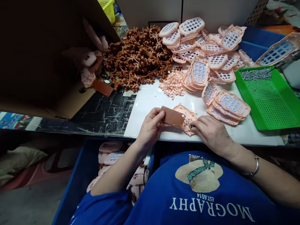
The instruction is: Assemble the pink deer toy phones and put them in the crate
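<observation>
Head-worn view, looking forward and down, near

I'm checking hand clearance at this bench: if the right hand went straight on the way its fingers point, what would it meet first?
Probably the brown board in the left hand; depth is unclear, so the right hand might brush the pink shell first.
</observation>
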A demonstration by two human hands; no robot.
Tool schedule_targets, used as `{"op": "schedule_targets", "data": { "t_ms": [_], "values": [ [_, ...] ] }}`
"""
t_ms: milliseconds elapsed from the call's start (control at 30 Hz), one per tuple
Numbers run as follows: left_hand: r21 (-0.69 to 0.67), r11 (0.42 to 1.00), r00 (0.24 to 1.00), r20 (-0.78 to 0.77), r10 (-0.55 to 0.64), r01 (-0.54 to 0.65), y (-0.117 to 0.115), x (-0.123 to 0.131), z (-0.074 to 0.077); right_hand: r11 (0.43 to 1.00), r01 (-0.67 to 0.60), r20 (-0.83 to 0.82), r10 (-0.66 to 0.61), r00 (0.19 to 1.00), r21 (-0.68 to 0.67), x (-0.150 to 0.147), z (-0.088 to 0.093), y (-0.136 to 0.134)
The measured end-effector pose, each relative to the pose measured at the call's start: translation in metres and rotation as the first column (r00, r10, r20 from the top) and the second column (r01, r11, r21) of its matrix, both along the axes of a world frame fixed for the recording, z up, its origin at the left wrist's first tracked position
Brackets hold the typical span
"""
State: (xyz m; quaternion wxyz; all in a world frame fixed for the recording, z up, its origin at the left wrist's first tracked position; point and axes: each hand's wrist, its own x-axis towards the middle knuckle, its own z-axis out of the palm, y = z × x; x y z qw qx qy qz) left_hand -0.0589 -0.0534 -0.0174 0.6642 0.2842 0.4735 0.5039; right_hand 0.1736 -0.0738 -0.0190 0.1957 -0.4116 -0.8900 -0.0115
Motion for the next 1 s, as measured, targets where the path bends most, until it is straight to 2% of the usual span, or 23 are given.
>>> {"op": "schedule_targets", "data": {
  "t_ms": [200,400,533,600,700,767,867,1000],
  "values": [
    [-0.005,1.0,1.0,-0.007,-0.021,0.021,0.0,-0.002,-0.003,0.994,-0.075,-0.043,0.072,0.996,-0.079,0.003,0.0,0.004],
    [0.027,1.0,1.0,-0.005,0.016,-0.016,0.0,-0.001,-0.002,0.988,-0.077,0.036,0.083,0.996,-0.135,0.004,0.001,0.011],
    [0.032,0.999,1.0,-0.016,0.024,-0.024,-0.001,0.002,0.004,0.977,-0.116,-0.078,0.104,0.992,-0.178,0.008,0.005,0.009],
    [0.05,0.998,0.999,-0.027,0.025,-0.023,-0.003,0.004,0.009,0.987,-0.104,-0.184,0.081,0.98,-0.119,0.008,0.011,0.004],
    [0.099,0.995,0.999,-0.032,0.011,-0.007,-0.006,0.008,0.016,0.996,-0.072,-0.274,0.086,0.958,0.06,0.0,0.023,-0.002],
    [0.138,0.99,0.999,-0.034,-0.016,0.02,-0.009,0.012,0.02,0.989,-0.078,-0.2,0.102,0.974,0.126,-0.012,0.03,-0.005],
    [0.191,0.979,0.996,-0.07,-0.061,0.073,-0.018,0.018,0.024,0.994,-0.033,-0.074,0.041,0.996,0.108,-0.028,0.031,-0.005],
    [0.297,0.933,0.974,-0.155,-0.165,0.205,-0.023,0.023,0.024,0.991,-0.01,-0.11,0.025,0.994,0.135,-0.031,0.024,-0.001]
  ]
}}
